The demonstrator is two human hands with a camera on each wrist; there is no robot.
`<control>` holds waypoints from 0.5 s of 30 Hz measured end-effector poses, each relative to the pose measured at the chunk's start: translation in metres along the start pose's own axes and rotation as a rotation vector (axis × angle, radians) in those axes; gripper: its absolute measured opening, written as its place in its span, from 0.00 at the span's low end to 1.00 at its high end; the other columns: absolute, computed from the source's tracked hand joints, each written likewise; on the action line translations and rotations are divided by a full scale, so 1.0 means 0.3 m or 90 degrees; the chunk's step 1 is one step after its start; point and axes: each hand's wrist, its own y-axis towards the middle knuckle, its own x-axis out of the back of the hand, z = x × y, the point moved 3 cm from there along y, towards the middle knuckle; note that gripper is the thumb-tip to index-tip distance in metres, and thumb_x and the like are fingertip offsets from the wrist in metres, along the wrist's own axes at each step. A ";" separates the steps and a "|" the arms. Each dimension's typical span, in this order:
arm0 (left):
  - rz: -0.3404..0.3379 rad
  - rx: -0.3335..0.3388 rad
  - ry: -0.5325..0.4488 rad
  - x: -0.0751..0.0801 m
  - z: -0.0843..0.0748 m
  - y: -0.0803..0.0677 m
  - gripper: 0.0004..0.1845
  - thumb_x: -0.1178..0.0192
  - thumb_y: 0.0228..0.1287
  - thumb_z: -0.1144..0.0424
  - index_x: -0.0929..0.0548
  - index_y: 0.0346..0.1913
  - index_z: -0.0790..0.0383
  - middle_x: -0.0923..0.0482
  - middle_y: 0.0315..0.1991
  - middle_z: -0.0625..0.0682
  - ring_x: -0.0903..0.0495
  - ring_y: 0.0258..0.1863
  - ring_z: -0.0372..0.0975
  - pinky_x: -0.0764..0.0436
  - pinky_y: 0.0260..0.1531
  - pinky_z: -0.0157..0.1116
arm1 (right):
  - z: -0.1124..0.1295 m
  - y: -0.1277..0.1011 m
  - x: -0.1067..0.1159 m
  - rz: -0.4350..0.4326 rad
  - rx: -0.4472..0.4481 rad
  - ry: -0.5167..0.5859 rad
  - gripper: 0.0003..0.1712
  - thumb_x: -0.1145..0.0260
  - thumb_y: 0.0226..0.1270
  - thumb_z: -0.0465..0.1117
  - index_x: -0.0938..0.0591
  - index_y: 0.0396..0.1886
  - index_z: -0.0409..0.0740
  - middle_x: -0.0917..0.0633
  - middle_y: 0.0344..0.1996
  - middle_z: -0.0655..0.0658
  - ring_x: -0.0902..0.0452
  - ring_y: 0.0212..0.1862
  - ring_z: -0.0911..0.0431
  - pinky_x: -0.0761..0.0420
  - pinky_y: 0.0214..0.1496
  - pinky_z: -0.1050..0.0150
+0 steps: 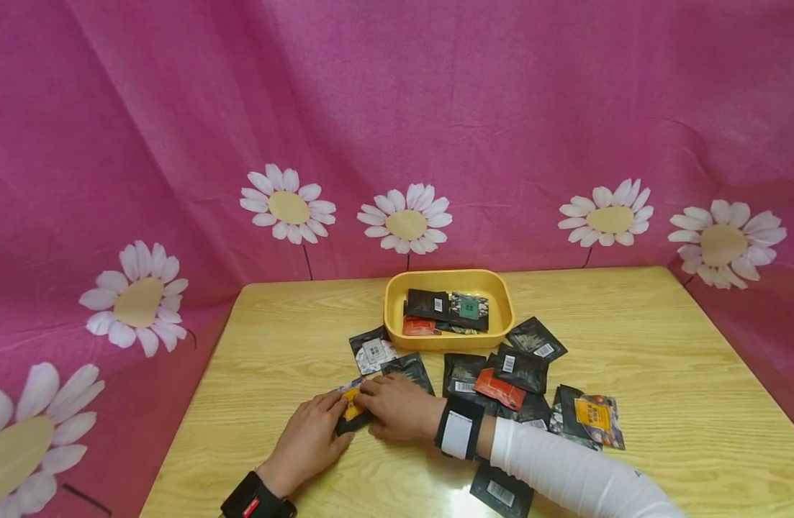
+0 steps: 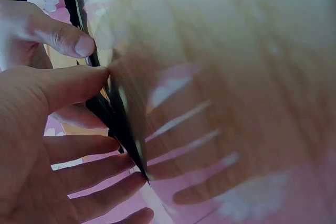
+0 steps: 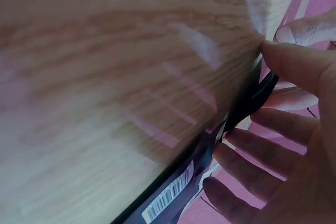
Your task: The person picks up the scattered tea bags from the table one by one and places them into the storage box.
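A black sachet with a yellow label point(image 1: 353, 409) lies on the table between both hands. My left hand point(image 1: 312, 435) touches its left side, fingers nearly straight. In the left wrist view the thumb tip of the left hand point(image 2: 79, 124) meets the tabletop beside the dark sachet edge point(image 2: 121, 124). From the right, my right hand point(image 1: 399, 409) rests on the same sachet; in the right wrist view the right hand point(image 3: 294, 135) has its fingers extended along a dark sachet point(image 3: 257, 98). The hands cover part of the yellow-labelled sachet.
A yellow tray point(image 1: 448, 344) holding several sachets stands at the back. Before it lie a white-labelled sachet point(image 1: 373, 351) and a dark sachet point(image 1: 409, 368). Several more, including a red sachet point(image 1: 500, 388), lie right; a barcoded black sachet point(image 1: 500, 493) is below the right forearm.
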 end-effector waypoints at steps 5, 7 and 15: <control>-0.035 -0.026 0.025 0.008 -0.011 -0.003 0.17 0.33 0.55 0.64 0.15 0.49 0.63 0.18 0.50 0.53 0.18 0.45 0.46 0.19 0.39 0.47 | 0.018 0.001 0.005 -0.028 0.001 -0.034 0.21 0.33 0.63 0.51 0.20 0.56 0.56 0.20 0.48 0.52 0.23 0.51 0.55 0.23 0.49 0.58; -0.048 -0.032 0.037 0.012 -0.016 -0.006 0.14 0.33 0.57 0.64 0.14 0.47 0.60 0.17 0.47 0.51 0.18 0.40 0.44 0.19 0.34 0.45 | 0.023 0.001 0.003 -0.036 0.000 -0.045 0.19 0.34 0.65 0.50 0.19 0.56 0.57 0.20 0.47 0.52 0.23 0.51 0.56 0.24 0.50 0.58; -0.099 -0.038 0.034 0.048 -0.024 -0.011 0.07 0.35 0.63 0.65 0.12 0.43 0.54 0.15 0.40 0.46 0.15 0.35 0.41 0.18 0.30 0.42 | 0.025 0.005 0.004 -0.083 0.016 -0.058 0.17 0.38 0.70 0.44 0.19 0.58 0.54 0.18 0.54 0.52 0.25 0.60 0.56 0.26 0.61 0.57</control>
